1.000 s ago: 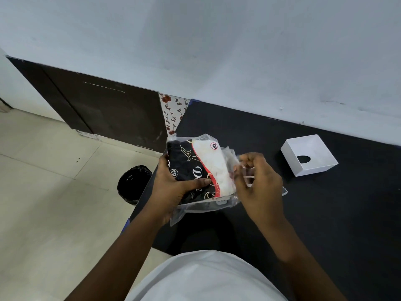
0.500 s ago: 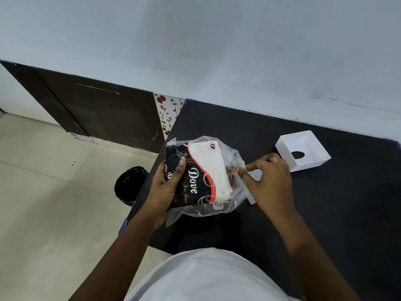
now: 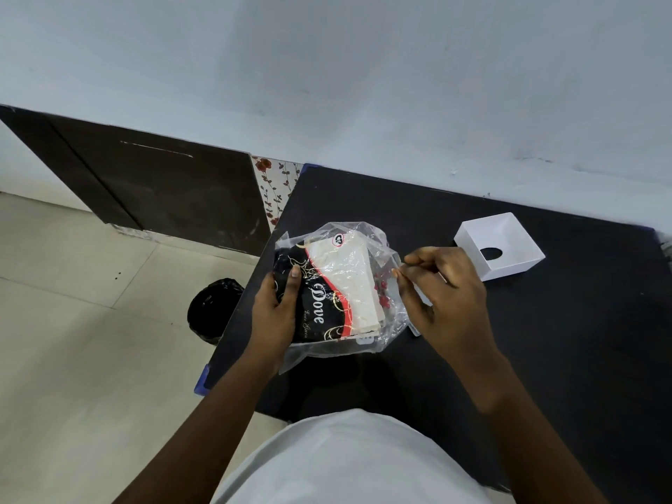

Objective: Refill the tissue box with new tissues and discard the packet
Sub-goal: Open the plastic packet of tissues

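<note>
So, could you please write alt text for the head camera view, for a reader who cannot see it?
A person's left hand holds a clear plastic tissue packet over a black table while the right hand pinches its edge. A white tissue box sits to the right, and a black bin stands on the floor beside the table.

Black worktop (image 3: 545, 358) set against the pale wall, white tissue box (image 3: 500, 246) resting on its far right part; beside it, tiled floor (image 3: 91, 358) carrying a black-lined bin (image 3: 212, 309).
</note>
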